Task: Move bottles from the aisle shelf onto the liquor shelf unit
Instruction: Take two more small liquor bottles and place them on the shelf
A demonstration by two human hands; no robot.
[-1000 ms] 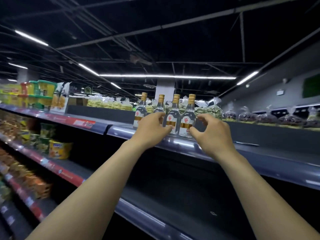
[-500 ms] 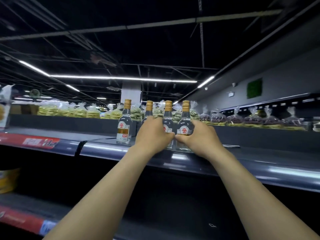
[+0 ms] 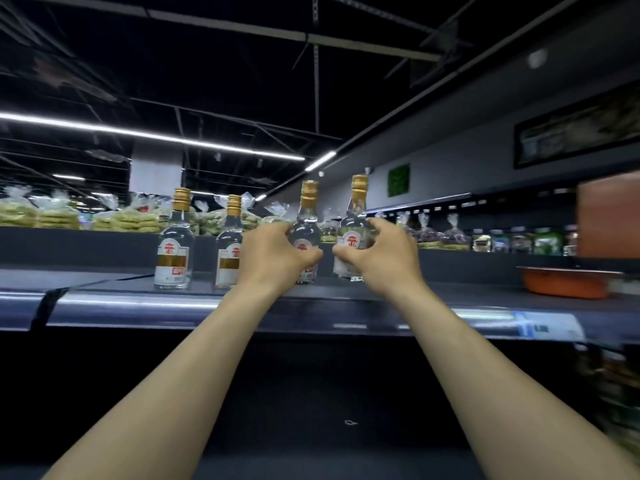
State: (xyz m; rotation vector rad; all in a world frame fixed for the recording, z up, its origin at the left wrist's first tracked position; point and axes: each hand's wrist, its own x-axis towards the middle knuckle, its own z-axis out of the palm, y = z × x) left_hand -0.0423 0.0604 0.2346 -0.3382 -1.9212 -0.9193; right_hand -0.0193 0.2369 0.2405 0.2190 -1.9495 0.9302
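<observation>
Several clear liquor bottles with gold caps and white-and-red labels are on the dark top shelf [image 3: 346,296]. My left hand [image 3: 273,254] is wrapped around one bottle [image 3: 306,226], and my right hand [image 3: 384,251] grips another bottle [image 3: 355,220], which is tilted and looks raised slightly off the shelf. Two more bottles stand free to the left: one at the far left [image 3: 174,244] and one [image 3: 230,244] just beside my left wrist.
Bagged green and dark goods [image 3: 121,220] line the far side behind a low divider. An orange basin [image 3: 564,280] sits on the shelf at the right. A brown panel [image 3: 607,216] stands at the far right. The lower shelf below is dark.
The view has swung to the right. My hands have closed on the two right-hand bottles and drawn them away from the other two, with the right bottle tilting and rising.
</observation>
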